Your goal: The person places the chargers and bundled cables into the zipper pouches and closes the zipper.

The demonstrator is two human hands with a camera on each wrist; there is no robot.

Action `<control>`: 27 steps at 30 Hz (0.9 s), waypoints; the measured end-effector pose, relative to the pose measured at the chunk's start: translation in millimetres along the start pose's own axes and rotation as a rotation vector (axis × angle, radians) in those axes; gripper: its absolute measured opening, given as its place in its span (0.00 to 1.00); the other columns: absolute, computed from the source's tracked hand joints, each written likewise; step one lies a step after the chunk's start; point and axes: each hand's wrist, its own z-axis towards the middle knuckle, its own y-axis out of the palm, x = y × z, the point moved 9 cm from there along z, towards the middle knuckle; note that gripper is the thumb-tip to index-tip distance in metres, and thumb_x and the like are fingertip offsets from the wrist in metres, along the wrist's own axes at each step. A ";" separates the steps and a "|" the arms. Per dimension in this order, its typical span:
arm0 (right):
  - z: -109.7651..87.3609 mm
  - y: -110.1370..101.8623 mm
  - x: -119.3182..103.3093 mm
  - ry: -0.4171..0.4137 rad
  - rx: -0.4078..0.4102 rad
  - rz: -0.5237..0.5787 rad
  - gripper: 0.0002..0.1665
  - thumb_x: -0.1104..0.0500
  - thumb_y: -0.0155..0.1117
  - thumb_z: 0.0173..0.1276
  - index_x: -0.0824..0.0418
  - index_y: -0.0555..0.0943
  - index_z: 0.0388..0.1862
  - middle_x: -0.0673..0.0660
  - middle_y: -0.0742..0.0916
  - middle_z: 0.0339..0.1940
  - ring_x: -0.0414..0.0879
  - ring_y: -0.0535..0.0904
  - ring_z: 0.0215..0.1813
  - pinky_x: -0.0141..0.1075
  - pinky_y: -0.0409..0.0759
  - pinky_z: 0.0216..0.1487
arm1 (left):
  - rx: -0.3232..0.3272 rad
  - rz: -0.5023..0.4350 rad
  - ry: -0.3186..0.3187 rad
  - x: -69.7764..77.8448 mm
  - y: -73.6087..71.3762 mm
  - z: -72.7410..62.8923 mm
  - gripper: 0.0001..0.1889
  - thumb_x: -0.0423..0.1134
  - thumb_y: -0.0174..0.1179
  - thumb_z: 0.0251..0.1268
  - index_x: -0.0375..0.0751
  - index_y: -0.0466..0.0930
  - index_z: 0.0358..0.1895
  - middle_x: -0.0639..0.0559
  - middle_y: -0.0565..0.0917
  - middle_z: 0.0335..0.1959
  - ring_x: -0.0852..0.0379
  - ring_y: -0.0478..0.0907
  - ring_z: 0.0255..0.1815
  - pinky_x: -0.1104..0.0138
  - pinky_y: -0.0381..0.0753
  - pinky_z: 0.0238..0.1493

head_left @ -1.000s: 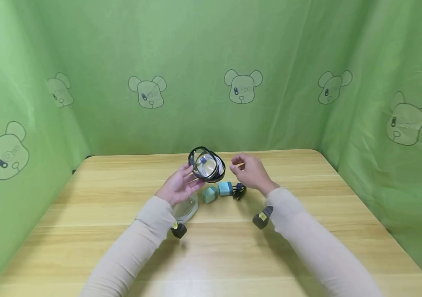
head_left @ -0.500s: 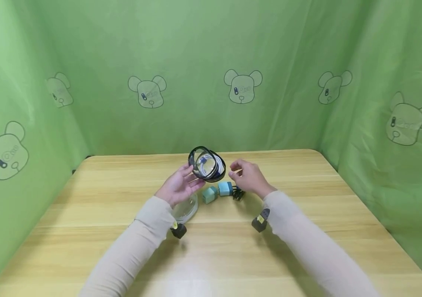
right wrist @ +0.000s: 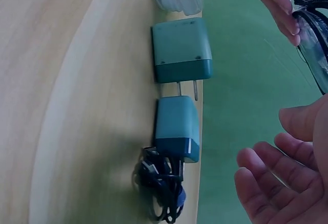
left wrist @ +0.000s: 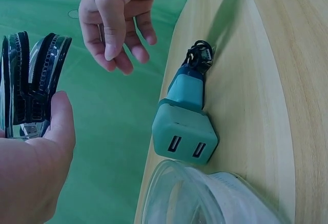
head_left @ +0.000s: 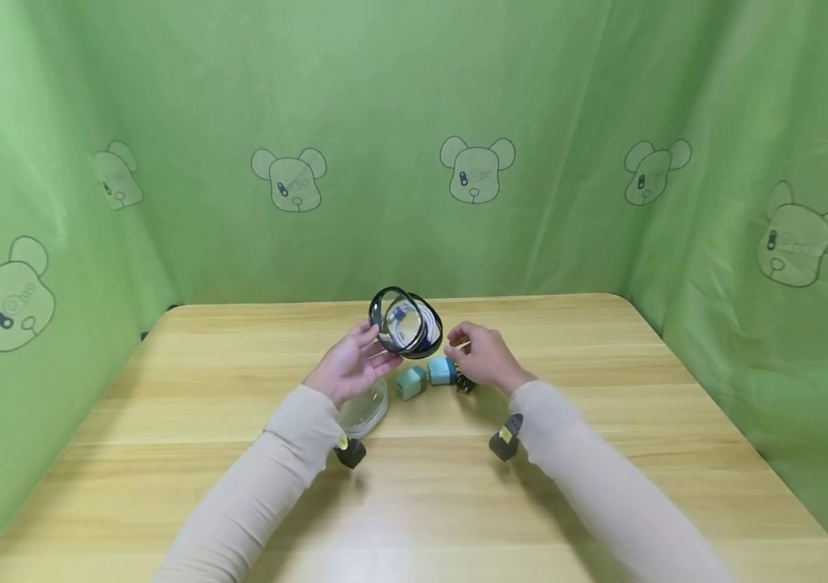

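Note:
My left hand [head_left: 352,366] grips a small round clear case [head_left: 420,355] with black zippered edges, holding it above the table. The case stands spread open like a clamshell, and a coiled white cable [head_left: 428,324] with a blue plug end sits in it. To the right of the case, my right hand [head_left: 485,356] hovers with loosely bent fingers and nothing in them. Below lie two teal chargers, one with USB ports [left wrist: 185,138] and one beside it [right wrist: 177,124]. A bundled black cable [right wrist: 163,183] lies at the end of the row, partly behind my right hand in the head view.
A clear round plastic container [left wrist: 179,193] is on the wooden table [head_left: 414,502] below my left hand. Green curtain [head_left: 385,97] with bear-head prints surrounds the table's back and sides.
My right hand has come down and slightly left, toward the chargers and black cable. The left hand and the case have stayed almost still.

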 end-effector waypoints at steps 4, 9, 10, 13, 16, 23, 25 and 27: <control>0.5 3.9 3.7 0.005 -0.003 -0.003 0.14 0.60 0.62 0.69 0.67 0.77 0.50 0.61 0.84 0.47 0.54 0.82 0.46 0.44 0.82 0.51 | -0.002 0.009 0.004 -0.5 0.5 -0.4 0.24 0.37 0.42 0.78 0.51 0.54 0.74 0.37 0.65 0.67 0.42 0.70 0.61 0.56 0.70 0.66; 1.9 9.3 8.9 0.003 -0.013 -0.010 0.14 0.60 0.62 0.69 0.67 0.77 0.50 0.61 0.84 0.46 0.54 0.82 0.46 0.44 0.82 0.52 | 0.000 0.016 0.008 -0.6 0.7 -1.0 0.25 0.37 0.42 0.78 0.52 0.53 0.74 0.37 0.64 0.67 0.42 0.69 0.62 0.55 0.69 0.67; 2.0 10.6 10.2 0.004 -0.017 -0.008 0.14 0.60 0.62 0.69 0.67 0.77 0.50 0.61 0.84 0.46 0.54 0.82 0.46 0.44 0.82 0.52 | -0.001 0.016 0.007 -0.7 0.9 -1.1 0.25 0.37 0.42 0.78 0.52 0.53 0.74 0.36 0.64 0.67 0.41 0.69 0.62 0.55 0.69 0.67; 2.3 14.2 13.7 0.000 -0.027 -0.006 0.15 0.60 0.61 0.69 0.68 0.77 0.50 0.61 0.84 0.46 0.54 0.82 0.46 0.44 0.82 0.52 | -0.005 0.021 0.006 -1.1 1.6 -1.2 0.25 0.38 0.42 0.78 0.52 0.53 0.74 0.36 0.64 0.67 0.41 0.68 0.63 0.55 0.68 0.68; 1.9 16.8 16.5 0.001 -0.027 -0.013 0.16 0.60 0.62 0.68 0.69 0.77 0.51 0.62 0.84 0.46 0.54 0.82 0.46 0.44 0.82 0.52 | -0.013 0.020 0.007 -1.3 2.9 -1.5 0.25 0.37 0.42 0.78 0.52 0.52 0.75 0.35 0.64 0.68 0.40 0.67 0.64 0.54 0.67 0.68; 2.4 25.1 21.6 -0.008 -0.043 -0.098 0.20 0.58 0.64 0.67 0.68 0.77 0.53 0.64 0.83 0.51 0.58 0.79 0.54 0.49 0.78 0.59 | -0.016 0.010 0.010 -1.1 3.4 -2.0 0.26 0.37 0.42 0.78 0.52 0.51 0.75 0.35 0.63 0.69 0.39 0.63 0.68 0.55 0.67 0.69; 2.5 27.1 23.1 -0.009 -0.045 -0.114 0.20 0.58 0.64 0.67 0.68 0.76 0.54 0.65 0.83 0.53 0.59 0.78 0.56 0.51 0.76 0.61 | -0.017 0.015 0.011 -1.5 3.0 -1.3 0.25 0.37 0.41 0.78 0.51 0.52 0.75 0.35 0.63 0.69 0.39 0.63 0.68 0.55 0.67 0.68; 2.7 28.5 23.7 -0.010 -0.045 -0.122 0.20 0.58 0.65 0.67 0.67 0.77 0.54 0.65 0.82 0.54 0.60 0.77 0.58 0.51 0.74 0.62 | -0.020 0.016 0.007 -2.6 2.5 -0.5 0.25 0.37 0.41 0.78 0.51 0.53 0.74 0.35 0.63 0.69 0.39 0.64 0.67 0.55 0.68 0.68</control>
